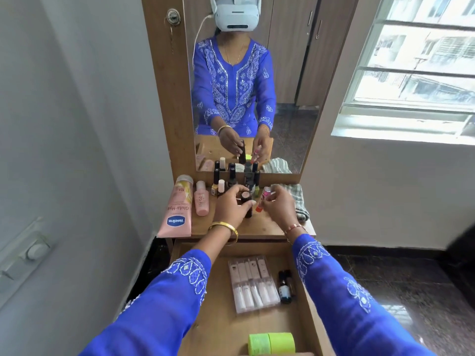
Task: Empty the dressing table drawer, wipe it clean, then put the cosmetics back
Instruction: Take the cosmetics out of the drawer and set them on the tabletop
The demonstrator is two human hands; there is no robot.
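The drawer (218,327) is pulled out below me. In it lie a clear pack of small tubes (253,285), a dark dropper bottle (284,287) and a lime-green jar (272,343). On the table top (259,227) my left hand (232,205) grips a dark bottle with a pale cap (246,201). Beside it my right hand (279,204) holds a small pink and orange bottle (262,200). Several nail polish bottles (232,179) stand behind my hands. A pink Vaseline tube (177,209) and a small pink bottle (201,199) lie to the left.
A striped grey cloth (298,199) lies at the table's right rear. The mirror (246,83) rises behind the table. A wall stands close on the left, and a window (416,70) on the right. Dark tiled floor (411,291) lies right of the drawer.
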